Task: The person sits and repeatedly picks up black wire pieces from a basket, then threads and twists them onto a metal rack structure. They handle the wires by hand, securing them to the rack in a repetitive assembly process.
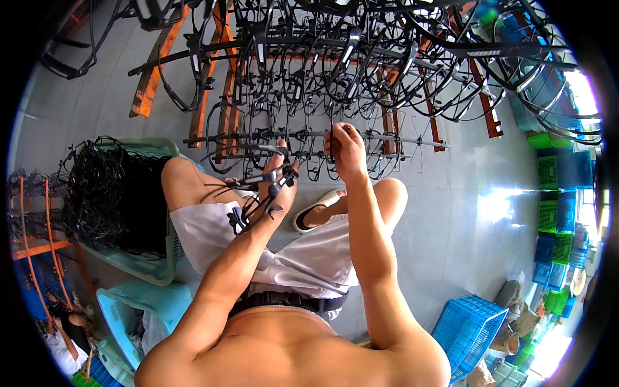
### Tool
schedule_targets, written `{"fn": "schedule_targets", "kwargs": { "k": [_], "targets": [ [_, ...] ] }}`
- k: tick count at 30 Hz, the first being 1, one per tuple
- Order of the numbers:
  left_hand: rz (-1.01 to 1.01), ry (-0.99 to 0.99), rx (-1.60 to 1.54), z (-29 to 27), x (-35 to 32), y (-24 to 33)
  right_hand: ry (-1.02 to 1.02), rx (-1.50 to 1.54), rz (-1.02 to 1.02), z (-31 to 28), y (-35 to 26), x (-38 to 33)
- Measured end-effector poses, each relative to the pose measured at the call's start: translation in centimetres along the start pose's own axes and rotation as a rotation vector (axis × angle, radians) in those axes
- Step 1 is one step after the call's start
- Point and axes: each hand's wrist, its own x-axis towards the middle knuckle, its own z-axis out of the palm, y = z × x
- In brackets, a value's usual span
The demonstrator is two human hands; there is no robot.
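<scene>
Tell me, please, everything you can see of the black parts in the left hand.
The black parts look like glossy plastic: slim strips with small, clip-like ends and pale highlights. Several lie bunched across the left hand, some ends jutting toward the person's left. Their number and exact grip are unclear.

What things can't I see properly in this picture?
All in the head view:
What, if anything, the person's bare right hand holds: its curled fingers hide it.
Bottom of the pale green plastic basket: a tangled, wiry black heap covers it.
Curved black pieces, upper left: cut off by the upper edge.
Distant person, lower left: too small for detail.
</scene>
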Motion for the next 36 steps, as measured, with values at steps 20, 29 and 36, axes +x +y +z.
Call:
{"fn": "schedule_targets", "kwargs": {
  "k": [20, 29, 36],
  "targets": [
    [-0.106, -0.099, -0.050, -0.1, -0.1, 1.5, -0.066, 0.005, -0.148, -0.1, 0.5, 0.7],
    [-0.051, -0.016, -0.102, 0.3, 0.5, 1.2, -0.034, -0.064, 0.028, 0.3, -0.7, -1.4],
    [-0.205, -0.052, -0.081, 0.1, 1.9, 2.9, -0.043, -0.066, 0.176, -0.4, -2.0, -1.3]
  ]
}}
